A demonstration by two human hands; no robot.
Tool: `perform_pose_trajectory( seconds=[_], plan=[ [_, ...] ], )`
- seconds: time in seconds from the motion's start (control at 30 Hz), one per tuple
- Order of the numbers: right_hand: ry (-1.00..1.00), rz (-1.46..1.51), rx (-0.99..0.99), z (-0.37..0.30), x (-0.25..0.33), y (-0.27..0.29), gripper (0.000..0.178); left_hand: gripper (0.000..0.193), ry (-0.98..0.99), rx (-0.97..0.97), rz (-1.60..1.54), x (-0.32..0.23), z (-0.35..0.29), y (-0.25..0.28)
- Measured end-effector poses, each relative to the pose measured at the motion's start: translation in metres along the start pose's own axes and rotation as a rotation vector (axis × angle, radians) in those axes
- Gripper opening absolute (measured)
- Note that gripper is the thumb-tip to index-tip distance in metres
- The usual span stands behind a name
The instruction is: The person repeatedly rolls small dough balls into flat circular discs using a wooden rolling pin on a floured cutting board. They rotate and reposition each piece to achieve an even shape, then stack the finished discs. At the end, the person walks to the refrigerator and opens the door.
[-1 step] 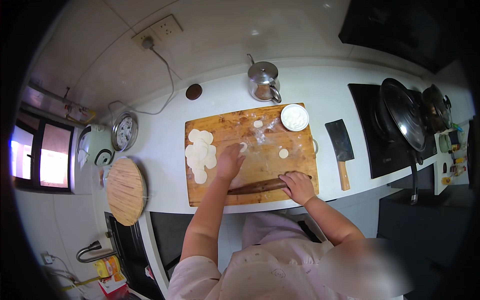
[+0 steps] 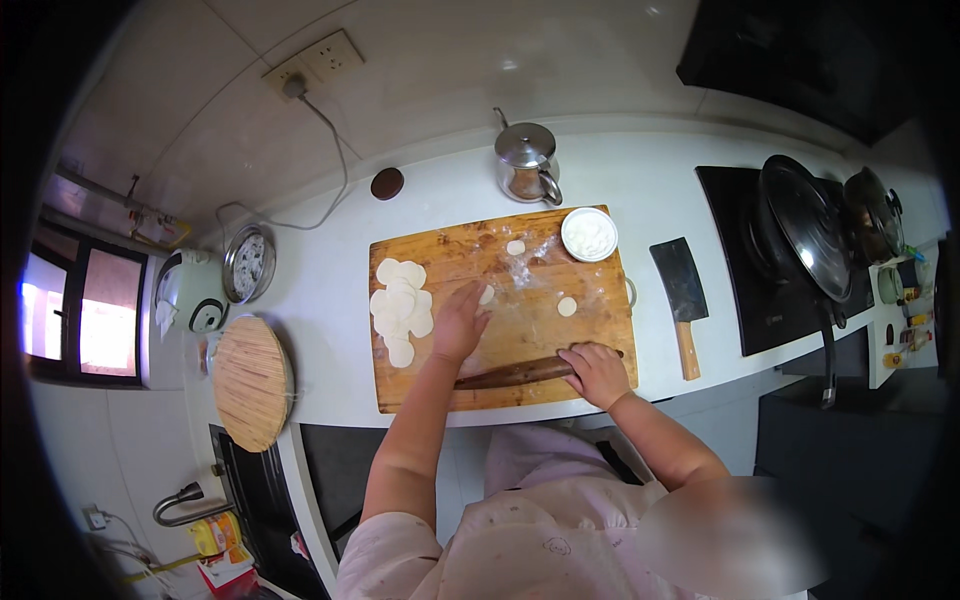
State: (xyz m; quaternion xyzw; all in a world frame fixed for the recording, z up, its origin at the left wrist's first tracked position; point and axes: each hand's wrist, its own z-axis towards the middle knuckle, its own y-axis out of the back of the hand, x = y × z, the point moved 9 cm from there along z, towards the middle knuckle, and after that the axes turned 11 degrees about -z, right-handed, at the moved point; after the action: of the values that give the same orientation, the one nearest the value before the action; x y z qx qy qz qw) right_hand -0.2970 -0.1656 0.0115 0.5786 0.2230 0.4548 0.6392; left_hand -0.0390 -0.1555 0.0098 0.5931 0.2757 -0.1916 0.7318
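My left hand (image 2: 460, 325) is over the middle left of a floured wooden cutting board (image 2: 540, 330), its fingers closed on a small white dough piece (image 2: 487, 295) that they partly hide. Under my right hand (image 2: 598, 373) lies the right end of a dark wooden rolling pin (image 2: 515, 373), gripped near the board's front edge. Two more small dough pieces are on the board, an oval dough piece (image 2: 516, 248) at the back and a round dough piece (image 2: 567, 306) to the right. Left of my left hand, thin round dough wrappers (image 2: 400, 300) overlap in a pile.
A white bowl of flour (image 2: 590, 235) occupies the board's back right corner. Right of the board lies a cleaver (image 2: 682, 300), then a black cooktop (image 2: 745, 310) with a lidded pan (image 2: 805, 230). A metal-lidded glass teapot (image 2: 526, 165) stands behind; a round wooden lid (image 2: 252, 383) is left.
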Motion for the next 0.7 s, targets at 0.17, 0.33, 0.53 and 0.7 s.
perform_pose_trajectory(
  seconds=[0.17, 0.33, 0.53, 0.7],
  plan=[
    [-0.001, -0.010, 0.015, 0.001, 0.001, 0.002, 0.052, 0.075, 0.039, 0.385, 0.299, 0.008, -0.004, -0.045],
    [-0.008, -0.011, 0.008, 0.000, 0.001, 0.001, 0.052, 0.076, 0.114, 0.313, 0.230, 0.010, 0.005, -0.048],
    [-0.012, -0.035, 0.030, 0.001, 0.002, -0.002, 0.051, 0.072, -0.101, 0.661, 0.188, -0.030, -0.010, -0.069],
    [0.047, -0.018, 0.022, 0.003, 0.006, 0.001, 0.049, 0.065, -0.289, 0.819, 0.112, -0.052, -0.043, -0.071]
  ],
)
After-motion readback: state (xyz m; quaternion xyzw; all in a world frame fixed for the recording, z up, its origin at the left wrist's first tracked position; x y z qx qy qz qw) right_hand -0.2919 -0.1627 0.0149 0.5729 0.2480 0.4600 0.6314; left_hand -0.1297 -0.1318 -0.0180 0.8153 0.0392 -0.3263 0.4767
